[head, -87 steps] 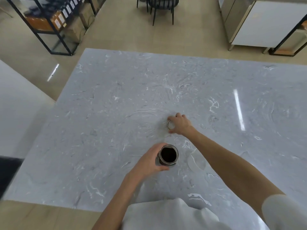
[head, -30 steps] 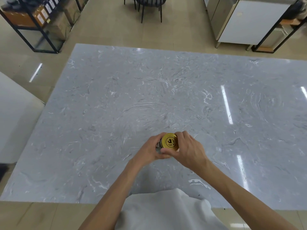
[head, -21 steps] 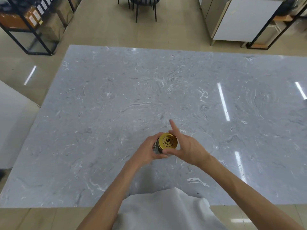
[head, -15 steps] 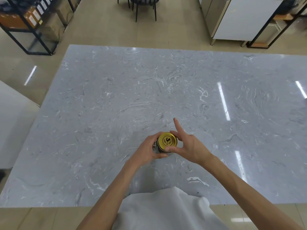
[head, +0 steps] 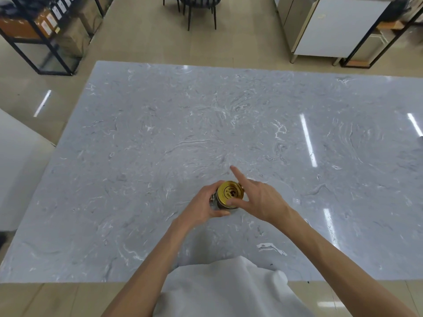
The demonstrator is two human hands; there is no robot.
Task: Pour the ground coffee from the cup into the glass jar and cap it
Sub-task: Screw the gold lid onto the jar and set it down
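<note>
The broad grey marble-patterned counter (head: 160,138) filled most of the room in front of the person, its polished top catching long white streaks of ceiling light. Beyond its far edge lay pale tiled floor, with a black metal-framed shelving rack (head: 43,35) holding brown boxes at the far left, a black chair (head: 196,8) at the far middle and a white cabinet (head: 332,28) at the far right. At the near edge, the person's white garment (head: 224,291) bunched up against the counter, and two bare forearms reached out from it toward the middle.

The small glass jar (head: 216,202) stood upright on the counter near the person, well apart from every edge. The left hand (head: 203,209) was wrapped around the jar's side, fingers curled closed on the glass, holding it steady. The round gold metal lid (head: 229,192) with a dark printed emblem sat on top of the jar's mouth. The right hand (head: 261,200) was on the lid from the right side: its thumb pressed against the lid's near rim and the curled fingers met the far rim, while the index finger stuck out straight, pointing away over the counter. How fully the lid was seated I could not tell from where I stood
</note>
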